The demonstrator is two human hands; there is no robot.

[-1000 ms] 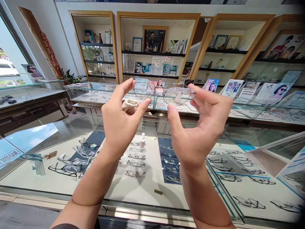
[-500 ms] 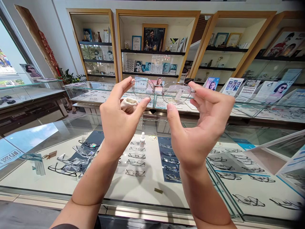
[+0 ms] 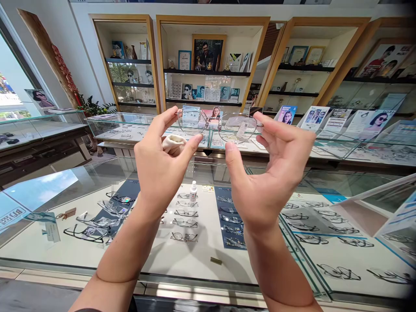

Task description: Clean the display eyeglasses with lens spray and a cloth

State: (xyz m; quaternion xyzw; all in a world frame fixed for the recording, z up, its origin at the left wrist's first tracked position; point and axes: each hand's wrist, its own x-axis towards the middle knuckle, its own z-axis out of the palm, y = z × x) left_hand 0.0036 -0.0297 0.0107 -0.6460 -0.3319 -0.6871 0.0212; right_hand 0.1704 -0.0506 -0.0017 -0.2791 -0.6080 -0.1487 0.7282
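Thin round-rimmed eyeglasses are held up in front of me at chest height or above, over the glass counter. My left hand grips the left end of the frame with its fingertips, the thumb just under the left lens. A crumpled whitish cloth is tucked in that same hand. On the other side, my right hand pinches the right end of the frame, its thumb near the lower rim of the right lens. A pale label or reflection shows on the right lens. The temples are mostly hidden.
Below lies a glass display counter with rows of eyeglasses. A white spray bottle stands upright beyond my wrists. Loose glasses lie to the left. Leaflet stands and a second counter are farther back, before wooden wall shelves.
Both hands and the eyeglasses have shifted very slightly left in view. The grip on the frame and the cloth stays the same.
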